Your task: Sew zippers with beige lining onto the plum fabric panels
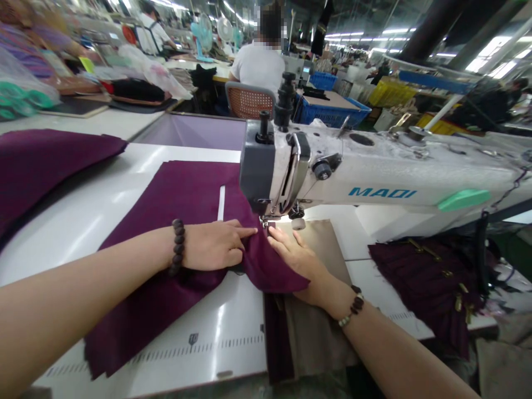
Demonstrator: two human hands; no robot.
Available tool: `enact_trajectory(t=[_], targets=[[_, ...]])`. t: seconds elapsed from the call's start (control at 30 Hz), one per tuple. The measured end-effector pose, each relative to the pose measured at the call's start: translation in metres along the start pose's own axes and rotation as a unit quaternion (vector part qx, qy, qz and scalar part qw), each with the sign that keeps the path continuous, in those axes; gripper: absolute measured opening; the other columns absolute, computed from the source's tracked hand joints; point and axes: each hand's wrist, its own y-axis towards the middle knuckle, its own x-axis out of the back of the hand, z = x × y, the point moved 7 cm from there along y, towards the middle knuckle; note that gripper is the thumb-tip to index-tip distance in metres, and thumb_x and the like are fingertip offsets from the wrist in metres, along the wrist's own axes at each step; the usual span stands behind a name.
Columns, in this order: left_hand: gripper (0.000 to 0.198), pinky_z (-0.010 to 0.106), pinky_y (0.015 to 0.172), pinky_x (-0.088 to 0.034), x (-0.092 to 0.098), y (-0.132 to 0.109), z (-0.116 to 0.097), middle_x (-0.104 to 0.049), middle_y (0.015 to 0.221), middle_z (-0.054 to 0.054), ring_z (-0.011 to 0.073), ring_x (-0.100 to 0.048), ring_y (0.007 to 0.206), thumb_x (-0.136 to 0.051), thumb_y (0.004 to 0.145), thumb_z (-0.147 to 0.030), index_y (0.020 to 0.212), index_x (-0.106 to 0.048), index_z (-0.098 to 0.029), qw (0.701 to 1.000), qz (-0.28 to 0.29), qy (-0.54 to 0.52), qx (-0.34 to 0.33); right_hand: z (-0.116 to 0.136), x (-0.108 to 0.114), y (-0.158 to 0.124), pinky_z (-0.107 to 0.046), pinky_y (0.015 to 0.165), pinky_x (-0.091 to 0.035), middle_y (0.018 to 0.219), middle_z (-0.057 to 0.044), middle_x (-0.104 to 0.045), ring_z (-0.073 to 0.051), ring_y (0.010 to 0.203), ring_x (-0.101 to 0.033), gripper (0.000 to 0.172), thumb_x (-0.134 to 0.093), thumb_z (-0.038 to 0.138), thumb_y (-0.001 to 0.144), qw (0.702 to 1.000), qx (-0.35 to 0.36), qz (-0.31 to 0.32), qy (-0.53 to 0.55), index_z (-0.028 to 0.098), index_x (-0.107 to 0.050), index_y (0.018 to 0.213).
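Observation:
My left hand (216, 244) lies on a purple fabric piece (162, 210) with a narrow white slot-shaped opening in it. Its index finger points toward the needle area, while the other fingers are curled onto the cloth, gripping it. Flat and with fingers stretched out, my right hand (301, 263) rests on a beige fabric piece (322, 327) just right of the presser foot (265, 221). A flap of the purple piece curls up against the right hand. Below it hangs a dark purple strip (279, 338) along the beige cloth's left edge. The sewing machine (374, 172) stands over the work.
More purple fabric (45, 166) lies at the left. Gathered dark purple pieces with metal zipper pulls (419, 277) lie at the right of the white table (233, 343). Beyond the machine sit a person in white (260, 66) and a blue crate (328, 113).

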Motion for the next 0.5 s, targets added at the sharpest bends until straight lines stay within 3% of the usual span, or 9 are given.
enact_trajectory(t=[0.23,0.33,0.5], targets=[[0.039,0.019,0.1,-0.029,-0.001,-0.04,-0.062,-0.049,0.128,0.006,0.0161,-0.045,0.117,-0.029,0.08,-0.009,0.079,-0.068,-0.013,0.981,-0.076,-0.131,-0.122,0.004,0.008,0.0,-0.043,0.108,-0.018,0.132,-0.01,-0.039,-0.017,0.126,-0.027,0.036,-0.042,0.017,0.083,0.999,-0.012,-0.036,0.019,0.015,-0.045,0.119],[0.039,0.02,0.099,-0.032,-0.004,-0.044,-0.07,-0.045,0.132,0.002,0.0152,-0.045,0.117,-0.03,0.081,-0.01,0.081,-0.068,-0.017,0.975,-0.095,-0.171,-0.109,0.003,0.009,0.0,-0.042,0.108,-0.017,0.125,-0.011,-0.044,-0.019,0.124,-0.03,0.03,-0.043,0.017,0.083,0.999,-0.015,-0.033,0.017,0.013,-0.049,0.112],[0.034,0.021,0.091,-0.042,-0.008,-0.048,-0.064,-0.038,0.136,-0.003,0.0176,-0.048,0.115,-0.035,0.084,-0.021,0.097,-0.066,-0.022,0.952,-0.104,-0.285,-0.047,-0.001,0.003,-0.002,-0.043,0.108,-0.017,0.125,-0.01,-0.045,-0.019,0.12,-0.036,0.032,-0.039,0.014,0.084,0.999,0.016,-0.044,0.0,0.016,-0.05,0.114]])
